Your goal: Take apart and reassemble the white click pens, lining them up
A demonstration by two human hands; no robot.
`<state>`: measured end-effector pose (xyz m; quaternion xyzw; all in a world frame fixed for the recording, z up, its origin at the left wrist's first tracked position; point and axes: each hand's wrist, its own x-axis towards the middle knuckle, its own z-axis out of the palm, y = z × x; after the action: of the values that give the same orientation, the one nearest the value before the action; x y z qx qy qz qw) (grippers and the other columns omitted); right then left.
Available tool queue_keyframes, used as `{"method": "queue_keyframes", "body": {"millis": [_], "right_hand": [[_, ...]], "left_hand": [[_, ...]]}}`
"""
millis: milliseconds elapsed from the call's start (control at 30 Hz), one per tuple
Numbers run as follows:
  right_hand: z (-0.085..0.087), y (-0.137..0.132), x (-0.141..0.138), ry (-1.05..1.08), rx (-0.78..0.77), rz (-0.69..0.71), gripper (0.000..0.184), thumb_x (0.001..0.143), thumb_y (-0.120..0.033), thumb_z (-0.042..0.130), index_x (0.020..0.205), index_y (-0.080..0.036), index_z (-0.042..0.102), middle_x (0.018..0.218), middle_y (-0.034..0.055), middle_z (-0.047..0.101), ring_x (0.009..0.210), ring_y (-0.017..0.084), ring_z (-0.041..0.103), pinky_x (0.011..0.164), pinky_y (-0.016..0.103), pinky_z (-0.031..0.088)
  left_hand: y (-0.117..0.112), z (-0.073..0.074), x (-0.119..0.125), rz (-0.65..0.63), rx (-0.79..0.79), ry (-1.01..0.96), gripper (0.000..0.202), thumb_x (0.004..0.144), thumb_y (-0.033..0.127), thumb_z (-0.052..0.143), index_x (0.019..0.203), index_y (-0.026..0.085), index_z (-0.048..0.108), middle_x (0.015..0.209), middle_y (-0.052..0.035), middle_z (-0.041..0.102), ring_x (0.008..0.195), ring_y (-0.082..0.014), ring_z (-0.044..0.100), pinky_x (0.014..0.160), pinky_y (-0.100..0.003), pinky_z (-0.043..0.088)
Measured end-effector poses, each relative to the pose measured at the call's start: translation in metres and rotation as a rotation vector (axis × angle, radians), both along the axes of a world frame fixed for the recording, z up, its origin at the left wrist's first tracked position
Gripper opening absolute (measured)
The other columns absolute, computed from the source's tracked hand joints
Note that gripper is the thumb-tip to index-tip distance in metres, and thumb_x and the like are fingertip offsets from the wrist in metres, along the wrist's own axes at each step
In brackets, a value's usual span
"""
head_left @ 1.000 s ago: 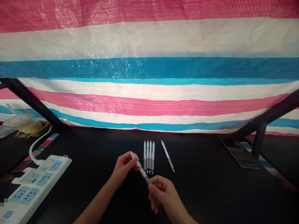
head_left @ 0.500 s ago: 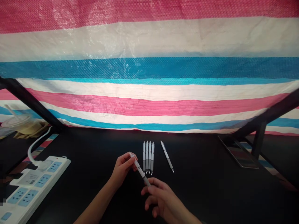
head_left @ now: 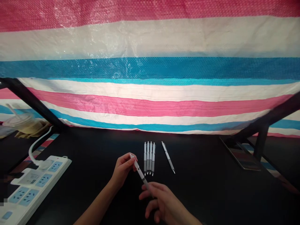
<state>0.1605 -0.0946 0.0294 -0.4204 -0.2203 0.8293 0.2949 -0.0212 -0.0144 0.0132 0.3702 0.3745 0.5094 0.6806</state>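
and here we were: the left hand had closed around the upper barrel of a white retractable pen, pinching it between thumb and fingers, the clicker end poking out at about 1 o'clock from the hand. the pen's long axis ran slantwise across the view, from that clicker down toward 5 o'clock, its lower end aimed straight at the right hand. that right hand was half open, fingers loosely spread, right at the pen's lower end, the nearer hand to the tip; whether it actually touched the barrel, i couldn't tell from this view. the pen lay between the two hands, held up off the black table.

around 2 o'clock from the left hand stood a tight row of four white pens, side by side and pointing the same way, with a lone white pen just beside them, tilted. out at 9 o'clock sat a white power strip, and a striped tarp hung across 12 o'clock.
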Motion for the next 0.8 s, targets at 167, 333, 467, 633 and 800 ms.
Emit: {"method": "queue_keyframes", "body": {"millis": [167, 333, 467, 633, 800], "right_hand": [[0.004, 0.0, 0.0, 0.022, 0.035, -0.014, 0.038, 0.071, -0.04, 0.074, 0.096, -0.015, 0.058, 0.099, 0.0066, 0.068, 0.064, 0.013, 0.068, 0.039, 0.014, 0.041], [-0.003, 0.001, -0.003, 0.033, -0.029, -0.012, 0.044, 0.078, -0.055, 0.062, 0.087, -0.011, 0.06, 0.071, 0.0053, 0.067, 0.046, 0.011, 0.061, 0.034, 0.016, 0.037], [-0.005, 0.002, -0.003, 0.044, -0.033, -0.02, 0.04, 0.076, -0.047, 0.067, 0.097, -0.014, 0.059, 0.084, 0.0053, 0.069, 0.052, 0.012, 0.065, 0.036, 0.016, 0.039], [-0.006, 0.001, -0.003, 0.022, -0.027, -0.003, 0.038, 0.077, -0.05, 0.064, 0.081, -0.013, 0.056, 0.061, 0.0015, 0.065, 0.042, 0.009, 0.059, 0.035, 0.015, 0.036], [-0.007, -0.001, -0.003, 0.026, 0.007, -0.054, 0.038, 0.068, -0.036, 0.076, 0.075, -0.02, 0.043, 0.057, -0.002, 0.064, 0.041, 0.008, 0.057, 0.035, 0.013, 0.031]], "left_hand": [[0.0, -0.001, 0.0, 0.012, -0.005, -0.003, 0.018, 0.076, 0.029, 0.071, 0.071, 0.012, 0.067, 0.056, 0.0003, 0.055, 0.051, -0.0095, 0.047, 0.05, -0.021, 0.038], [0.001, 0.0, 0.0, 0.023, -0.008, -0.008, 0.018, 0.075, 0.029, 0.071, 0.071, 0.012, 0.066, 0.056, 0.0006, 0.054, 0.051, -0.0094, 0.046, 0.05, -0.021, 0.038], [0.001, 0.001, 0.0, 0.03, -0.009, -0.01, 0.019, 0.074, 0.03, 0.072, 0.07, 0.012, 0.066, 0.056, 0.0006, 0.054, 0.051, -0.0096, 0.046, 0.05, -0.021, 0.038], [0.0, 0.001, 0.0, 0.029, -0.009, -0.009, 0.019, 0.075, 0.029, 0.071, 0.07, 0.012, 0.066, 0.055, 0.0002, 0.054, 0.05, -0.0095, 0.047, 0.05, -0.021, 0.037], [0.001, 0.003, 0.001, 0.051, -0.011, -0.019, 0.019, 0.076, 0.029, 0.07, 0.069, 0.013, 0.065, 0.056, 0.0009, 0.054, 0.05, -0.009, 0.045, 0.05, -0.021, 0.037]]}}
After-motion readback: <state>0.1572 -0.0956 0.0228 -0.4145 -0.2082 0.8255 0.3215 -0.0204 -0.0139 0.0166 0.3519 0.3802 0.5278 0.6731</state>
